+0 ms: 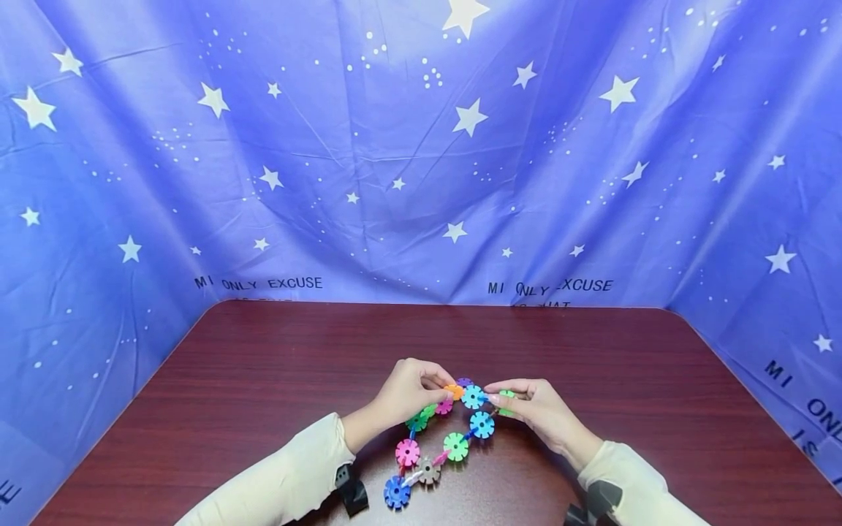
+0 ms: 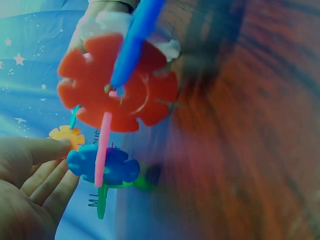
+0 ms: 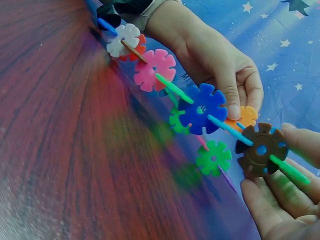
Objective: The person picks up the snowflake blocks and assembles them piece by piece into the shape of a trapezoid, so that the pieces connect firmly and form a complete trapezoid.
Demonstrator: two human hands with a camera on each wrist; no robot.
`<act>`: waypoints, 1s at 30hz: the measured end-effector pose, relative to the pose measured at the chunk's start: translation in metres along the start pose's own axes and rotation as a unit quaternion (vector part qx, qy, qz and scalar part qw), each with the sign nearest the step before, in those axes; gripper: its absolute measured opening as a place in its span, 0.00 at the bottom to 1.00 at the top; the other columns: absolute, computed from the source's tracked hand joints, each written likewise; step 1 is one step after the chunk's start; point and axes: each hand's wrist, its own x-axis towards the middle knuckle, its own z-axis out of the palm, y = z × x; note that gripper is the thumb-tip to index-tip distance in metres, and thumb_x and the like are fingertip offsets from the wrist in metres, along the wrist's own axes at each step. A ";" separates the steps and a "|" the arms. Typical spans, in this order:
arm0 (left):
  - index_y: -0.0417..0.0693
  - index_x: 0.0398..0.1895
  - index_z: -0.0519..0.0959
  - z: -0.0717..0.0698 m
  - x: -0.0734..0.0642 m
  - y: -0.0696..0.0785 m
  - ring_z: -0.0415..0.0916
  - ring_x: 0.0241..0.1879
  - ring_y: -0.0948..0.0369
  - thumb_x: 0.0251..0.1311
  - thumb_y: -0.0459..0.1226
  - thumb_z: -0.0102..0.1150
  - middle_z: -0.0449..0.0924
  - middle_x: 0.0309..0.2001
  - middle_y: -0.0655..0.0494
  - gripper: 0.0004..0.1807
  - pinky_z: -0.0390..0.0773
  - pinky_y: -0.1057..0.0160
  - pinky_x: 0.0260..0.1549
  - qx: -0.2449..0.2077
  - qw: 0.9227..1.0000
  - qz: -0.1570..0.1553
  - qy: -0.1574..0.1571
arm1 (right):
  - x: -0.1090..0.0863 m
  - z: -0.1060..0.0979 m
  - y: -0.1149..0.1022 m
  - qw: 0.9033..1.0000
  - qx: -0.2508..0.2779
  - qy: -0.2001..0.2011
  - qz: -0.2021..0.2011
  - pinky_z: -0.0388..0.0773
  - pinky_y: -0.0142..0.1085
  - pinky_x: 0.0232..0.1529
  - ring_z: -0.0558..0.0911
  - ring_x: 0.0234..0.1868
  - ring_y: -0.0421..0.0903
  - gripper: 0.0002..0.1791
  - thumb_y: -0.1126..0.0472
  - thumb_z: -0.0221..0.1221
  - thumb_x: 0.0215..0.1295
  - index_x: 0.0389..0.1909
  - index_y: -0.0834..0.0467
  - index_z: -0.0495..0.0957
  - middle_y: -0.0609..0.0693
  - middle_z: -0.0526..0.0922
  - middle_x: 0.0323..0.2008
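Slotted plastic discs in many colours, with notched edges, are joined into a looping chain in the head view, including a blue disc (image 1: 397,493) at the near end and a pink disc (image 1: 407,452). My left hand (image 1: 411,391) pinches an orange disc (image 1: 454,393) at the chain's far side between thumb and fingers. My right hand (image 1: 542,413) pinches the chain just right of a light blue disc (image 1: 472,397), its thumb over a green disc (image 1: 506,402). In the right wrist view, a brown disc (image 3: 261,150) stands before the right fingers, partly hiding what they grip.
The dark red wooden table (image 1: 263,351) spreads under both hands. A blue star-patterned curtain (image 1: 368,146) rises behind the table and along both sides. Black wrist mounts, such as the left one (image 1: 351,491), sit at both cuffs close to the tabletop.
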 end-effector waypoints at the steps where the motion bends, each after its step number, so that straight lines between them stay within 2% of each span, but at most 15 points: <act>1: 0.45 0.30 0.85 0.000 0.000 0.000 0.79 0.26 0.68 0.51 0.31 0.68 0.84 0.27 0.56 0.03 0.79 0.71 0.28 -0.001 1.000 0.001 0.003 | 0.000 0.001 0.001 1.000 -0.008 0.002 -0.006 0.79 0.29 0.37 0.81 0.34 0.35 0.23 0.64 0.63 0.60 0.49 0.78 0.73 0.43 0.85 0.33; 8: 0.45 0.30 0.86 0.000 0.001 -0.003 0.79 0.26 0.71 0.53 0.32 0.67 0.85 0.28 0.58 0.02 0.78 0.71 0.25 0.000 1.000 0.020 0.012 | 0.000 0.007 0.001 0.998 -0.048 0.005 -0.044 0.79 0.29 0.32 0.82 0.32 0.35 0.24 0.65 0.64 0.57 0.50 0.77 0.74 0.45 0.86 0.33; 12: 0.44 0.29 0.86 0.000 0.002 -0.003 0.81 0.28 0.70 0.53 0.31 0.67 0.85 0.30 0.55 0.02 0.79 0.70 0.25 -0.021 0.999 0.024 0.008 | 0.000 0.009 0.000 0.997 -0.053 0.006 -0.053 0.77 0.28 0.31 0.82 0.31 0.34 0.23 0.65 0.64 0.58 0.50 0.77 0.74 0.46 0.86 0.34; 17: 0.45 0.26 0.86 0.000 0.004 -0.003 0.81 0.27 0.68 0.51 0.29 0.67 0.85 0.30 0.53 0.03 0.80 0.69 0.24 -0.037 0.999 0.024 0.007 | 0.001 0.008 0.000 0.997 -0.046 -0.003 -0.068 0.78 0.27 0.33 0.82 0.32 0.34 0.22 0.66 0.62 0.59 0.50 0.78 0.74 0.43 0.86 0.33; 23: 0.44 0.25 0.86 0.001 0.006 -0.004 0.82 0.27 0.64 0.51 0.29 0.67 0.86 0.29 0.52 0.03 0.76 0.71 0.20 -0.042 0.998 0.039 0.002 | 0.001 0.007 0.000 0.996 -0.040 -0.016 -0.083 0.78 0.28 0.33 0.84 0.32 0.36 0.21 0.67 0.61 0.60 0.50 0.79 0.73 0.43 0.86 0.33; 30: 0.43 0.24 0.86 0.002 0.006 -0.003 0.82 0.27 0.58 0.51 0.29 0.67 0.85 0.29 0.53 0.03 0.77 0.71 0.21 -0.066 0.997 0.026 -0.009 | 0.002 0.006 0.004 0.995 -0.032 -0.022 -0.092 0.79 0.29 0.35 0.84 0.32 0.36 0.21 0.68 0.60 0.60 0.49 0.81 0.72 0.41 0.86 0.32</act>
